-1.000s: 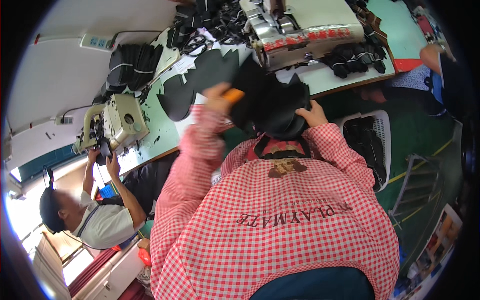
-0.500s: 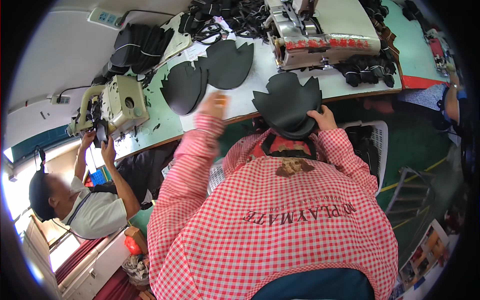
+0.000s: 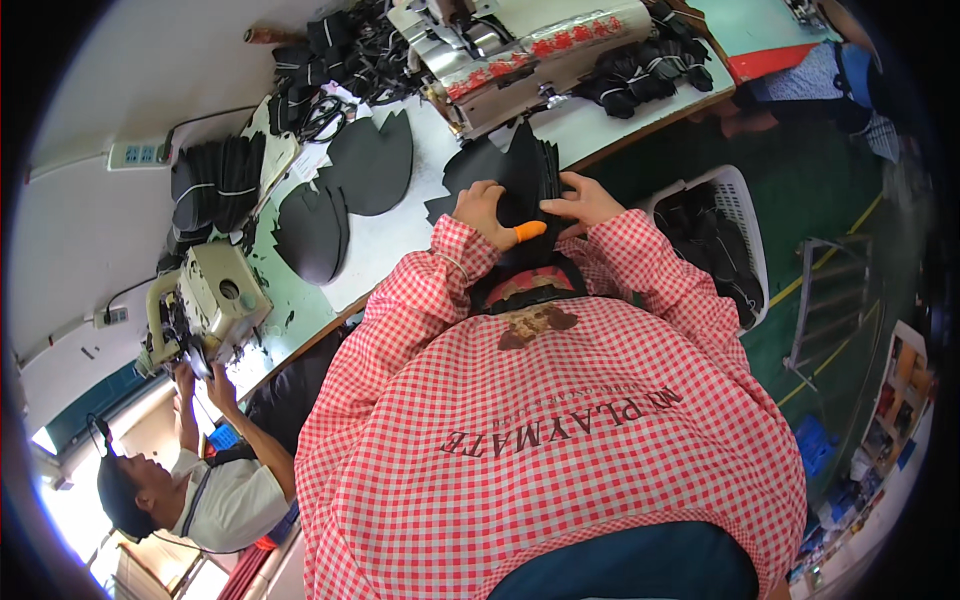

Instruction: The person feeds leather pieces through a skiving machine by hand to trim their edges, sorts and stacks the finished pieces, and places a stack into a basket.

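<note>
A stack of black, jagged-topped cut pieces (image 3: pixel 519 170) stands on edge at the table's front edge, its layers showing on the right side. My left hand (image 3: pixel 482 211) grips it from the left, with an orange finger cover on the thumb pressed to the near face. From the right, my right hand (image 3: pixel 588 203) pinches the layered edges between thumb and fingers. Part of the stack's lower end is hidden by my hands and clothing. Left of it on the table lie two more piles of black pieces, a nearer pile (image 3: pixel 311 238) and a farther pile (image 3: pixel 374 165).
A sewing machine (image 3: pixel 540 62) stands behind the stack, with tied black bundles (image 3: pixel 645 75) beside it. Right of me is a white basket (image 3: pixel 752 225) holding black pieces. At left, a co-worker (image 3: pixel 225 490) handles something at another machine (image 3: pixel 220 300).
My left hand has come from the left, near the piles, to the stack. The stack has turned from facing up to standing on edge, and both hands now hold it. The view has shifted.
</note>
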